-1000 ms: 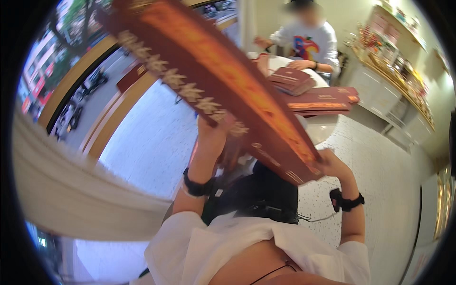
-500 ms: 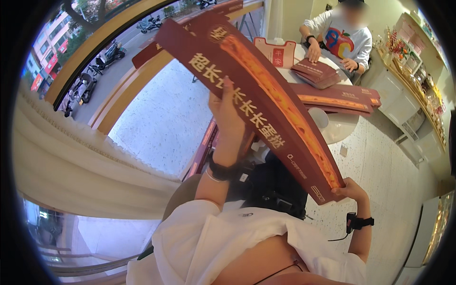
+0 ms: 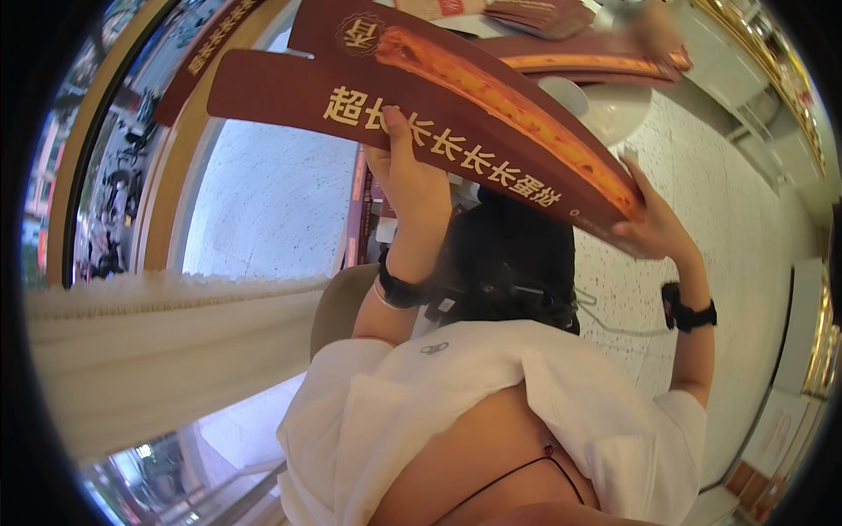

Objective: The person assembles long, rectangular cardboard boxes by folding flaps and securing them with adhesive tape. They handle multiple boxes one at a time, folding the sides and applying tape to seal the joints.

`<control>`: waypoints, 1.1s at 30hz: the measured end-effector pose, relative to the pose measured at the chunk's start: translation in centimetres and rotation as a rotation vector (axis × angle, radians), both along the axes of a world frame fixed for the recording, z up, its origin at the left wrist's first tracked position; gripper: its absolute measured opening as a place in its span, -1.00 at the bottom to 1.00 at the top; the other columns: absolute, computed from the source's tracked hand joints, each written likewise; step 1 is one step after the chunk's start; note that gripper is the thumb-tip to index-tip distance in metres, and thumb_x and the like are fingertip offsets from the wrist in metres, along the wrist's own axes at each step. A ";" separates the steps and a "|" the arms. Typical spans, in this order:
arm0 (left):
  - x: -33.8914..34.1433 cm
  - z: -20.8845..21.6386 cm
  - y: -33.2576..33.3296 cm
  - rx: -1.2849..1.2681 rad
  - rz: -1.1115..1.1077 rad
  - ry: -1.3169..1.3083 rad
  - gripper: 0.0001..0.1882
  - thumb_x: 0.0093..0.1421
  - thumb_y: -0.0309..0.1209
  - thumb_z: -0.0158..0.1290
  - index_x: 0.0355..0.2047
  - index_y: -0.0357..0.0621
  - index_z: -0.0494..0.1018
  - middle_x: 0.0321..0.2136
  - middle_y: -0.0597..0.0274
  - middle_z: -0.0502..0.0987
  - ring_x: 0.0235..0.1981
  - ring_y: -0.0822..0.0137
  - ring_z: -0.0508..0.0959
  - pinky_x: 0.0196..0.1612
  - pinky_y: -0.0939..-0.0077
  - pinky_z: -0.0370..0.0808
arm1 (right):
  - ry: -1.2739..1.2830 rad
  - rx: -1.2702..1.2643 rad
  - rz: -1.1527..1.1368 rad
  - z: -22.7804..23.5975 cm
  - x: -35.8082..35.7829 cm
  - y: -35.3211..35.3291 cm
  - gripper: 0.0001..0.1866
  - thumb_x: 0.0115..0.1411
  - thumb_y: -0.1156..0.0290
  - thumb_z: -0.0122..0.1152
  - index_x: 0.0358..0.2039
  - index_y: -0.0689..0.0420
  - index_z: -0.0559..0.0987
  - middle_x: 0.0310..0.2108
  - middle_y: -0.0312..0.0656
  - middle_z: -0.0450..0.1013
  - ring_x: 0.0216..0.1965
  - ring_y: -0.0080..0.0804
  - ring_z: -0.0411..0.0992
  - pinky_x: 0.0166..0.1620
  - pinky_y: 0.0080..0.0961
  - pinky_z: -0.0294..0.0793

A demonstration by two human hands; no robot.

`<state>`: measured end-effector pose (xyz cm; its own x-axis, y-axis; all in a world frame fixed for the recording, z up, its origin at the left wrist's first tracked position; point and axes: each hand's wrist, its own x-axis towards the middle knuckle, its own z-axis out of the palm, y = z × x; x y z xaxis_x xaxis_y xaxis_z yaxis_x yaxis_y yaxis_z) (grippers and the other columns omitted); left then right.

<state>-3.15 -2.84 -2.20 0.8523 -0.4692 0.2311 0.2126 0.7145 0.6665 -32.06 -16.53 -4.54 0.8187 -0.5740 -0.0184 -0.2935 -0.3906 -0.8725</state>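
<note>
A long, narrow dark red cardboard carton [image 3: 438, 131], printed with gold lettering and an orange pastry stick, is held up slantwise in front of me. My left hand [image 3: 414, 188] is closed on its lower edge, left of the middle, thumb over the printed face and the other fingers hidden behind. At the carton's right end my right hand [image 3: 658, 219] grips it, with a finger along the upper corner and the thumb below. Two flaps stick out separately at the left end, beyond my left hand.
Behind the carton stands a round white table [image 3: 627, 114] with a stack of dark red cards or folded cartons [image 3: 539, 16]. Another long printed carton [image 3: 605, 63] lies there. A further carton [image 3: 206, 61] rests by the window. A pale curtain [image 3: 175, 351] hangs at left.
My view has tilted downward, so the table and the other person sit higher and mostly out of frame. The carton lies flatter, its left flaps spread apart. My right hand has shifted up around its right end.
</note>
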 end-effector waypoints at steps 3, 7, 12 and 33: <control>-1.4 -1.3 -0.4 0.022 -0.135 0.086 -0.45 0.26 -0.19 -0.01 0.14 -0.13 0.08 -0.02 0.09 0.35 -0.07 0.28 0.48 -0.05 0.33 0.54 | -0.006 -0.440 -0.123 2.7 4.0 3.3 -0.05 -0.15 0.30 0.48 0.25 0.10 0.17 0.05 0.03 0.35 0.03 -0.28 0.35 0.07 -0.42 0.32; -1.8 -5.4 -0.4 -0.056 -0.525 0.019 -0.55 0.24 -0.30 0.03 0.09 -0.13 0.21 -0.06 0.10 0.35 -0.09 0.26 0.44 -0.06 0.30 0.44 | 0.121 -0.101 -0.120 3.2 5.4 3.1 -0.26 -0.12 0.41 0.43 0.11 0.17 0.33 -0.13 0.01 0.48 -0.12 -0.32 0.46 -0.01 -0.44 0.38; -2.3 -8.3 -0.8 0.285 -0.208 -0.370 -0.52 0.20 -0.23 0.07 0.08 -0.09 0.23 -0.03 0.19 0.36 -0.02 0.29 0.38 0.04 0.29 0.37 | -0.203 -0.110 -0.194 3.4 7.6 3.5 -0.43 -0.12 0.38 0.46 -0.10 0.29 0.45 -0.34 -0.09 0.53 -0.30 -0.46 0.46 -0.11 -0.48 0.43; 8.1 -4.9 7.1 -0.754 -0.727 -0.314 -0.87 0.25 -0.43 -0.05 -0.23 0.00 0.48 -0.33 0.35 0.58 -0.38 0.41 0.54 -0.19 0.52 0.43 | 0.274 -0.520 -0.067 -8.9 -2.7 6.4 -0.36 -0.03 0.61 0.14 0.11 -0.19 0.42 0.05 -0.18 0.38 0.09 -0.23 0.33 0.04 -0.40 0.43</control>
